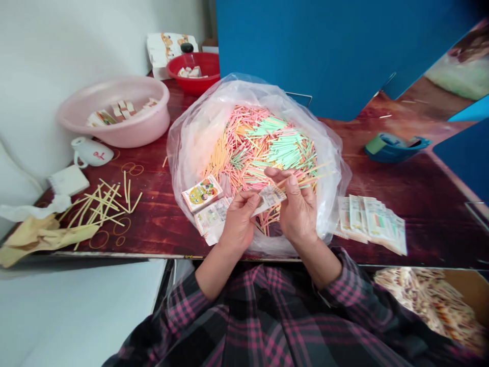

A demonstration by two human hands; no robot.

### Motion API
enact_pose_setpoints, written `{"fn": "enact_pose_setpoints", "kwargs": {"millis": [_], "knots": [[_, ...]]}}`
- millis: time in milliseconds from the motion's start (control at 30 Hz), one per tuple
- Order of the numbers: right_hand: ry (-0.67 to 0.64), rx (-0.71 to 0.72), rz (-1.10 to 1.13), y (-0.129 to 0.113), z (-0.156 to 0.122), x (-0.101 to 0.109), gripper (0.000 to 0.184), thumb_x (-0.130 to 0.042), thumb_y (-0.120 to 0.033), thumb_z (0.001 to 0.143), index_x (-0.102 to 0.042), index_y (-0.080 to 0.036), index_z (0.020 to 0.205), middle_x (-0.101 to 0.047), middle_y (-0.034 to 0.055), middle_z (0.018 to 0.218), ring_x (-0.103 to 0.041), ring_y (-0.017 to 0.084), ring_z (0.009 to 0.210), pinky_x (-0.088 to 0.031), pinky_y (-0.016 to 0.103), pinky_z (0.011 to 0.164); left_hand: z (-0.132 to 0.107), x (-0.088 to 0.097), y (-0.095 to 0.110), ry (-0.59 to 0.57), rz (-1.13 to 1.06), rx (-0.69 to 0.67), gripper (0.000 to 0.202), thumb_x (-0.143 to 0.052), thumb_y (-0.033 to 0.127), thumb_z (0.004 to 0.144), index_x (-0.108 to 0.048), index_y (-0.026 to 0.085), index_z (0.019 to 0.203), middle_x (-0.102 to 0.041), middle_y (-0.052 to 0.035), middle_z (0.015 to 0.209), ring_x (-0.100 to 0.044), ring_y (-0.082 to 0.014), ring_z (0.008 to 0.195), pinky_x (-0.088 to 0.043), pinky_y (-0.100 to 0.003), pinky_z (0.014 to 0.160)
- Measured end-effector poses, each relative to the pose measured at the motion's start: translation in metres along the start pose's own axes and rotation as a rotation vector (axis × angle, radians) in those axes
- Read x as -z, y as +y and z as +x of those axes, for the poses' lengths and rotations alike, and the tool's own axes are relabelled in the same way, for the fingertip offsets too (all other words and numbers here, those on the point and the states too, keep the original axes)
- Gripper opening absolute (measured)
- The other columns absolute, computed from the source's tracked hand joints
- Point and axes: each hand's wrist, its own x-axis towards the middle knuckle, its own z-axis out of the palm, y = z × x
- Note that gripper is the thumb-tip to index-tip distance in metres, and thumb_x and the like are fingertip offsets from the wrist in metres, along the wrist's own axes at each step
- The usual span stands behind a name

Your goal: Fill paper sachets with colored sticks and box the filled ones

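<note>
Paper packet (pixel 269 199) sits pinched in your left hand (pixel 239 221), the fingers narrow against the thumb, with its far edge reaching toward your right hand (pixel 298 204). Those fingers close on a few thin sticks (pixel 309 176) that fan out over the opening of the plastic bag (pixel 183 148). You appear to be at the step of bringing packet and sticks together, though you cannot tell from this view whether any stick is inside the packet. The next move calls for a steady pinch so the thin sticks don't slip back into the heap of pink, green and orange sticks (pixel 260 148) in the bag, which rests on the bench (pixel 420 188). Your forearms rise from plaid sleeves (pixel 179 311), wrists lifted and hands close together. Two more packets (pixel 202 193) lie on the bag's near edge, and a fanned row of packets (pixel 369 224) lies just to its right.
</note>
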Motion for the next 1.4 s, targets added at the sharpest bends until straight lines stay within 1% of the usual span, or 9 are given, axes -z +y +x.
{"fn": "enact_pose_setpoints", "kwargs": {"millis": [133, 300, 500, 767, 900, 1000, 1100, 1233, 1400], "knots": [[0.037, 0.046, -0.018, 0.000, -0.002, -0.001, 0.016, -0.052, -0.047, 0.102, -0.057, -0.032, 0.100, -0.076, -0.0009, 0.114, -0.071, 0.019, 0.120, -0.048, 0.045, 0.115, 0.001, 0.002, -0.002, 0.024, -0.008, 0.014, 0.021, -0.089, 0.022, 0.073, -0.068, 0.017, 0.074, -0.071, 0.0030, 0.078, -0.065, -0.0108, 0.077, -0.051, -0.027, 0.079], [0.017, -0.037, 0.007, 0.000, -0.005, -0.002, 0.016, -0.057, -0.046, 0.100, -0.059, -0.031, 0.099, -0.078, 0.0010, 0.113, -0.071, 0.021, 0.119, -0.054, 0.041, 0.105, -0.001, 0.001, -0.006, -0.019, -0.064, 0.018, 0.022, -0.091, 0.022, 0.070, -0.071, 0.017, 0.076, -0.074, 0.0016, 0.087, -0.067, -0.0111, 0.083, -0.053, -0.026, 0.083], [-0.084, -0.128, -0.042, 0.000, -0.004, 0.004, 0.019, -0.059, -0.046, 0.100, -0.067, -0.028, 0.098, -0.078, 0.0020, 0.120, -0.067, 0.020, 0.124, -0.048, 0.041, 0.113, -0.008, -0.004, -0.004, -0.105, -0.076, 0.087, 0.036, -0.092, 0.020, 0.069, -0.075, 0.024, 0.100, -0.072, 0.0032, 0.104, -0.070, -0.0128, 0.087, -0.057, -0.030, 0.081], [-0.068, -0.262, 0.156, 0.001, 0.002, 0.006, 0.036, -0.080, -0.042, 0.083, -0.065, -0.032, 0.114, -0.080, 0.0004, 0.112, -0.073, 0.021, 0.112, -0.056, 0.039, 0.099, -0.003, -0.001, -0.006, -0.103, -0.122, 0.108, 0.037, -0.090, 0.017, 0.070, -0.074, 0.023, 0.102, -0.074, 0.0019, 0.106, -0.071, -0.0126, 0.089, -0.057, -0.028, 0.080], [-0.080, -0.228, 0.099, 0.002, 0.001, 0.006, 0.022, -0.070, -0.047, 0.091, -0.073, -0.030, 0.105, -0.080, 0.0013, 0.108, -0.073, 0.021, 0.107, -0.056, 0.040, 0.099, -0.002, -0.001, -0.007, -0.104, -0.115, 0.103, 0.037, -0.089, 0.018, 0.071, -0.072, 0.022, 0.104, -0.074, 0.0020, 0.102, -0.071, -0.0128, 0.088, -0.057, -0.027, 0.079], [-0.166, -0.194, -0.051, 0.005, 0.001, 0.010, 0.026, -0.064, -0.050, 0.096, -0.077, -0.028, 0.103, -0.078, 0.0032, 0.117, -0.068, 0.023, 0.121, -0.050, 0.042, 0.111, -0.002, 0.000, -0.006, -0.112, -0.121, 0.110, 0.035, -0.089, 0.018, 0.072, -0.071, 0.022, 0.102, -0.075, 0.0018, 0.102, -0.071, -0.0124, 0.088, -0.056, -0.027, 0.081], [-0.223, -0.206, -0.185, 0.007, 0.004, 0.016, 0.034, -0.066, -0.051, 0.094, -0.073, -0.029, 0.120, -0.073, 0.0049, 0.131, -0.064, 0.024, 0.129, -0.048, 0.046, 0.114, -0.002, 0.002, -0.005, -0.107, -0.119, 0.098, 0.032, -0.088, 0.018, 0.074, -0.071, 0.021, 0.100, -0.075, 0.0022, 0.102, -0.071, -0.0117, 0.089, -0.056, -0.027, 0.082], [-0.173, -0.129, -0.172, 0.002, 0.007, 0.021, 0.053, -0.066, -0.050, 0.094, -0.055, -0.036, 0.144, -0.069, 0.0045, 0.139, -0.067, 0.024, 0.126, -0.053, 0.047, 0.110, -0.003, 0.002, -0.004, -0.100, -0.090, 0.079, 0.033, -0.089, 0.019, 0.072, -0.070, 0.022, 0.098, -0.073, 0.0031, 0.099, -0.071, -0.0118, 0.087, -0.056, -0.028, 0.082], [-0.255, -0.110, -0.365, -0.005, 0.002, 0.020, 0.045, -0.051, -0.058, 0.101, -0.070, -0.028, 0.127, -0.072, 0.0065, 0.134, -0.063, 0.025, 0.133, -0.045, 0.047, 0.120, -0.002, 0.000, -0.002, -0.085, -0.069, 0.081, 0.031, -0.089, 0.020, 0.071, -0.070, 0.021, 0.096, -0.073, 0.0025, 0.099, -0.070, -0.0132, 0.090, -0.055, -0.029, 0.082]]}}
